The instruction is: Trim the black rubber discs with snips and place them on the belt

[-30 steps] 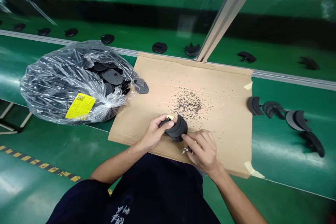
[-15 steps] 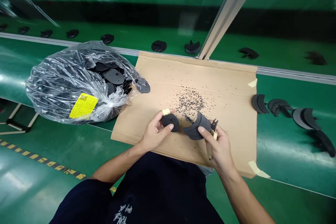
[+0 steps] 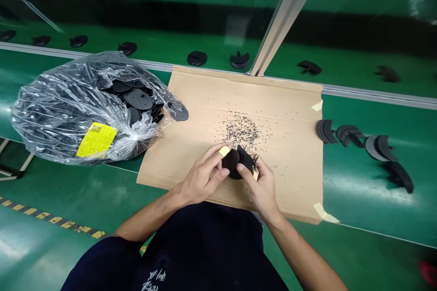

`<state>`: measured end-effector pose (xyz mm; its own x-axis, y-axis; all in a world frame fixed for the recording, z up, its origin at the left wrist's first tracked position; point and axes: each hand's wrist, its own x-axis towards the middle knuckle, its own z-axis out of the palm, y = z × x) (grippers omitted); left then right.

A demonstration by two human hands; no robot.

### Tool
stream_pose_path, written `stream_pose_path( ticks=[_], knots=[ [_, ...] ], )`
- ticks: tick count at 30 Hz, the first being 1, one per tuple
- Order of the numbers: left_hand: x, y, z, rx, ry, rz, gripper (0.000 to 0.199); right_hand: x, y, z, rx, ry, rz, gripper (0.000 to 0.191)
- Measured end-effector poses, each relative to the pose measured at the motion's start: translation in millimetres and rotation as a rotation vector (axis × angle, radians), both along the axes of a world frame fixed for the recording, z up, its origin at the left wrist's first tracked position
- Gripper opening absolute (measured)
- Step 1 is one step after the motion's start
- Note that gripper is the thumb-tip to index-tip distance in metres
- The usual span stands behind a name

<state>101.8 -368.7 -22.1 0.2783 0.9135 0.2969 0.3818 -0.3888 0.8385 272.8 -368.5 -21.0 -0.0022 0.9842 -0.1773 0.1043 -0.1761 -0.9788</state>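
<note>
Grasping a black disc [image 3: 231,161] in the fingers of the left hand [image 3: 201,175]. Grasping a black curved part [image 3: 245,157] in the fingers of the right hand [image 3: 264,185], and carrying a metal tool [image 3: 255,163], mostly hidden, alongside. Holding disc and part over the 6 o'clock half of the cardboard [image 3: 194,86], overlapping in view; not confirming whether joined. Taking clock directions from the hands: finding dark specks [image 3: 242,131] scattered on the cardboard at 12; noting a clear bag [image 3: 51,109] of discs, bearing a yellow label [image 3: 97,139], on the bench [image 3: 362,209] at 10; seeing black assemblies [image 3: 348,134] lying in a row on the bench at 3; recording further black pieces [image 3: 197,58] spaced beyond the metal rail [image 3: 378,96], from 10 to 2.
</note>
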Motion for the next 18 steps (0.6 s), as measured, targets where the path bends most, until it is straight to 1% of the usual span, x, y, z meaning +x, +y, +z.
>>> stream_pose_path(
  ticks=[2, 7, 9, 12, 15, 18],
  knots=[
    [-3.2, 0.5, -0.4, -0.024, -0.009, 0.007, 0.043, 2.1, -0.8, -0.4, -0.009, 0.021, 0.025, 0.031],
    [-9.1, 7.8, -3.8, -0.004, -0.011, 0.162, 0.029, 2.4, -3.1, 0.3, -0.023, 0.056, 0.073, 0.033],
    [-9.5, 10.2, -4.1, -0.020, -0.026, 0.197, 0.026, 1.5, -3.7, 1.4, -0.028, 0.056, 0.091, 0.034],
    [-8.5, 11.3, -3.4, -0.040, -0.059, 0.191, 0.026, 0.6, -4.0, 3.9, -0.039, 0.065, 0.117, 0.034],
    [-7.1, 10.2, -3.1, -0.048, -0.071, 0.183, 0.028, 0.5, -3.9, 5.9, -0.043, 0.083, 0.112, 0.033],
    [-5.6, 7.5, -6.1, -0.119, -0.107, 0.144, 0.031, 0.3, -4.0, 6.4, -0.034, 0.077, 0.105, 0.033]
  ],
)
